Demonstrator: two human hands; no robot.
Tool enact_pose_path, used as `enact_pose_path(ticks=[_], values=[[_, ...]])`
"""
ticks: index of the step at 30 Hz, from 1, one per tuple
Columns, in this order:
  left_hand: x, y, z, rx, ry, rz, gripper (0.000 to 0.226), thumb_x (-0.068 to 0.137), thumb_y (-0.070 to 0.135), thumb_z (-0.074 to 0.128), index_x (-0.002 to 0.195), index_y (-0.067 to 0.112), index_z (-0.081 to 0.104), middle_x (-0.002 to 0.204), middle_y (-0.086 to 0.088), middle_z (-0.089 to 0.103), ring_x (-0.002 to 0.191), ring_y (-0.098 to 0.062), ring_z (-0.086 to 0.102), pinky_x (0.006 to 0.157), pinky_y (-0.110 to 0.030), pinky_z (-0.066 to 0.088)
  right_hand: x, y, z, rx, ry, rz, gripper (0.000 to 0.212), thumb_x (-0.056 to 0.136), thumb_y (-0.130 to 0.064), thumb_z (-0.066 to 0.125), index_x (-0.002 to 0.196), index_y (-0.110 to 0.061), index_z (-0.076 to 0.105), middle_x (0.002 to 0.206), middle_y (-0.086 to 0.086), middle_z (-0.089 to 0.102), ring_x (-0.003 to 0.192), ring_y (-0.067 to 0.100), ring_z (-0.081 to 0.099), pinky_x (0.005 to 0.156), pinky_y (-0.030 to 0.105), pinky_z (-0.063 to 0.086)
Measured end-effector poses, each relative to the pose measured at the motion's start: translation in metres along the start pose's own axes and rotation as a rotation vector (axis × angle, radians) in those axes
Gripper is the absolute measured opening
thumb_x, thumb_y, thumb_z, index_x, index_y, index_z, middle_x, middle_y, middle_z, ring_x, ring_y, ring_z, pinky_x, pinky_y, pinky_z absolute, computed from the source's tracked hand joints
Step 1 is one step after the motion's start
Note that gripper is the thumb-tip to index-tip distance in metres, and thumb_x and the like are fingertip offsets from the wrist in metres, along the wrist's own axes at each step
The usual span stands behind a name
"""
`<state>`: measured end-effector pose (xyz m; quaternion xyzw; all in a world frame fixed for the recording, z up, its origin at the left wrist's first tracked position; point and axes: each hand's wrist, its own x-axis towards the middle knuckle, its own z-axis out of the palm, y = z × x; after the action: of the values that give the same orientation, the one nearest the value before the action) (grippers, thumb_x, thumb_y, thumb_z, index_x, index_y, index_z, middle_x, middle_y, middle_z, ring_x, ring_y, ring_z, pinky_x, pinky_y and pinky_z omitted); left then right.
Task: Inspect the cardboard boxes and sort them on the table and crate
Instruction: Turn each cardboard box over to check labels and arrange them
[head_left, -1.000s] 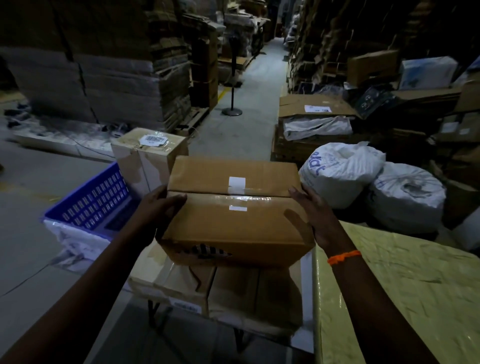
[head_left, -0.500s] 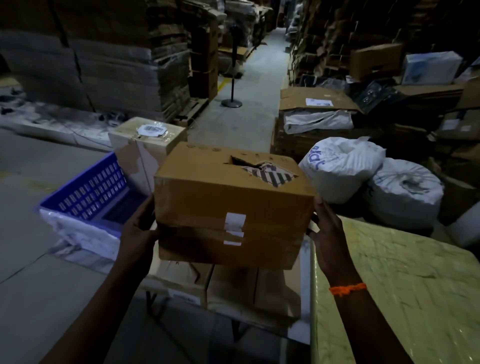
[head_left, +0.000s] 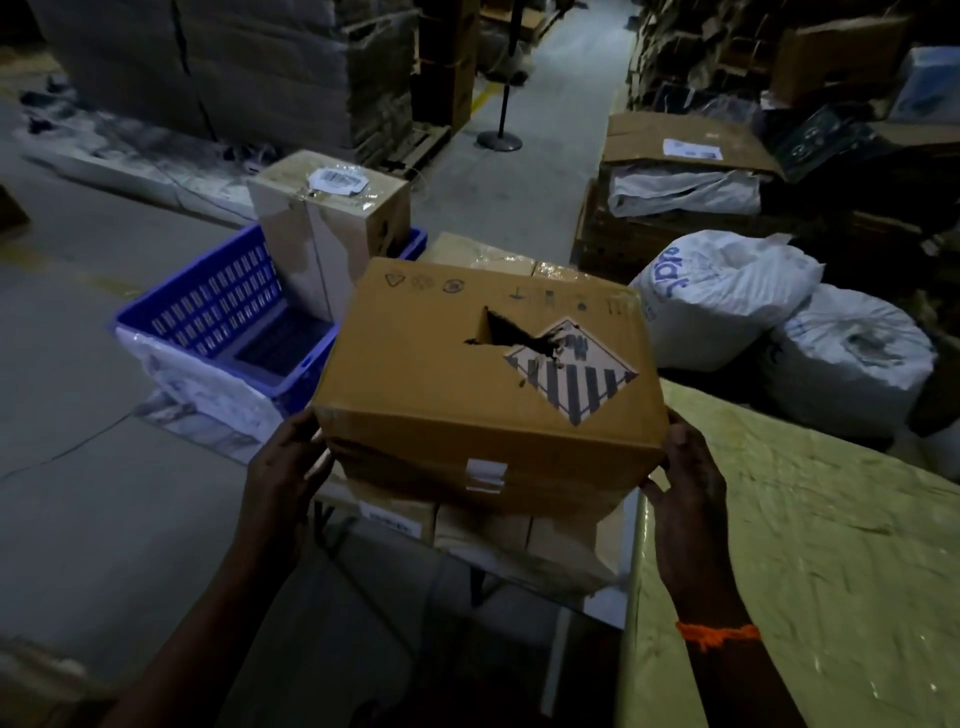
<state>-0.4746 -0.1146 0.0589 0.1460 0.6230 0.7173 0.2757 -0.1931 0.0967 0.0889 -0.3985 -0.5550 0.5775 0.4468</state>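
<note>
I hold a brown cardboard box (head_left: 441, 374) between both hands, lifted above a low stand. Its upward face has a torn hole and a striped diamond label. My left hand (head_left: 283, 467) presses its left side and my right hand (head_left: 685, 483), with an orange wrist thread, presses its right side. Under it lie other flat cardboard boxes (head_left: 498, 540) on the stand. A blue plastic crate (head_left: 208, 312) sits on the floor to the left, with a taped upright box (head_left: 327, 228) standing in its far end. The yellow-covered table (head_left: 805, 545) is at my right.
Two white sacks (head_left: 727, 296) lie beyond the table. A pallet with folded cardboard and a white sheet (head_left: 680, 171) stands behind them. Tall stacks of flat cardboard (head_left: 234, 62) line the left, with a fan stand (head_left: 501, 135) in the aisle between.
I have tipped the box further toward me, so the torn face with the striped label now points up. The view has moved closer and lower.
</note>
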Motion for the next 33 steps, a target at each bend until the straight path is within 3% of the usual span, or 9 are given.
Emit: enact_pose_path(ticks=[2,6,10,14,16,18,22,29,33], values=[[-0.001,0.017,0.008,0.053,0.034,0.004,0.026,0.101,0.043,0.052,0.113,0.032,0.072,0.112,0.012,0.072,0.109,-0.011,0.065,0.096,-0.031,0.048,-0.001,0.0,-0.002,-0.025,0.013,-0.001,0.073,0.082,-0.073,0.066,0.138,-0.025,0.063,0.13,-0.006,0.07,0.122,0.011,0.065,0.095,0.04,0.056],[0.011,0.04,0.016,0.281,-0.013,0.034,0.05,0.086,0.077,0.052,0.113,0.039,0.07,0.116,0.01,0.07,0.11,-0.01,0.064,0.093,-0.032,0.049,0.0,0.002,-0.004,-0.018,0.062,0.03,0.026,0.101,-0.04,0.059,0.125,-0.034,0.067,0.122,-0.012,0.072,0.122,0.012,0.065,0.106,0.055,0.051],[0.014,0.047,0.017,0.295,-0.068,0.005,0.055,0.072,0.077,0.061,0.118,0.047,0.066,0.13,0.004,0.064,0.117,-0.015,0.061,0.093,-0.041,0.052,-0.004,0.0,-0.002,-0.024,0.08,0.04,0.045,0.086,-0.067,0.066,0.123,-0.04,0.068,0.126,-0.01,0.071,0.124,0.014,0.064,0.104,0.049,0.052],[0.005,0.048,0.021,0.234,-0.079,0.008,0.04,0.073,0.077,0.059,0.109,0.06,0.066,0.127,0.011,0.064,0.118,-0.012,0.06,0.096,-0.044,0.052,-0.005,0.002,0.002,-0.023,0.099,0.039,0.021,0.106,-0.037,0.051,0.119,-0.042,0.066,0.124,-0.013,0.07,0.125,0.013,0.063,0.106,0.049,0.051],[-0.002,0.045,0.024,0.269,-0.083,0.038,0.06,0.076,0.08,0.057,0.12,0.041,0.069,0.121,0.0,0.068,0.115,-0.022,0.063,0.098,-0.055,0.051,-0.003,0.001,0.002,-0.011,0.114,0.063,0.021,0.108,-0.035,0.049,0.117,-0.043,0.066,0.121,-0.016,0.069,0.125,0.012,0.062,0.104,0.046,0.051],[-0.01,0.047,0.03,0.327,-0.108,0.123,0.078,0.079,0.078,0.057,0.133,0.021,0.062,0.123,-0.009,0.067,0.116,-0.025,0.063,0.098,-0.055,0.052,0.0,-0.001,0.001,0.019,0.155,0.106,0.021,0.109,-0.036,0.047,0.119,-0.04,0.065,0.123,-0.012,0.068,0.127,0.017,0.061,0.102,0.046,0.051],[-0.024,0.077,0.056,0.361,-0.194,0.361,0.076,0.086,0.06,0.063,0.154,0.036,0.038,0.154,0.005,0.047,0.134,-0.002,0.051,0.1,-0.021,0.052,0.019,-0.013,0.004,0.145,0.247,0.182,0.024,0.109,-0.034,0.041,0.117,-0.029,0.063,0.117,-0.004,0.068,0.114,0.021,0.064,0.09,0.042,0.053],[-0.019,0.101,0.074,0.655,-0.248,0.819,0.069,0.096,0.028,0.063,0.158,0.023,0.033,0.165,0.002,0.03,0.153,-0.021,0.026,0.116,-0.056,0.038,0.056,0.001,0.025,0.132,0.222,0.281,0.03,0.108,-0.029,0.039,0.127,-0.019,0.059,0.132,0.011,0.063,0.112,0.029,0.063,0.089,0.043,0.052],[-0.011,0.085,0.067,0.693,-0.246,0.804,0.074,0.095,0.014,0.064,0.159,0.027,0.028,0.166,0.005,0.026,0.155,-0.018,0.02,0.123,-0.041,0.026,0.064,0.006,0.029,-0.166,0.222,0.128,0.029,0.109,-0.024,0.043,0.132,-0.021,0.06,0.141,0.015,0.059,0.127,0.033,0.057,0.091,0.038,0.046]])
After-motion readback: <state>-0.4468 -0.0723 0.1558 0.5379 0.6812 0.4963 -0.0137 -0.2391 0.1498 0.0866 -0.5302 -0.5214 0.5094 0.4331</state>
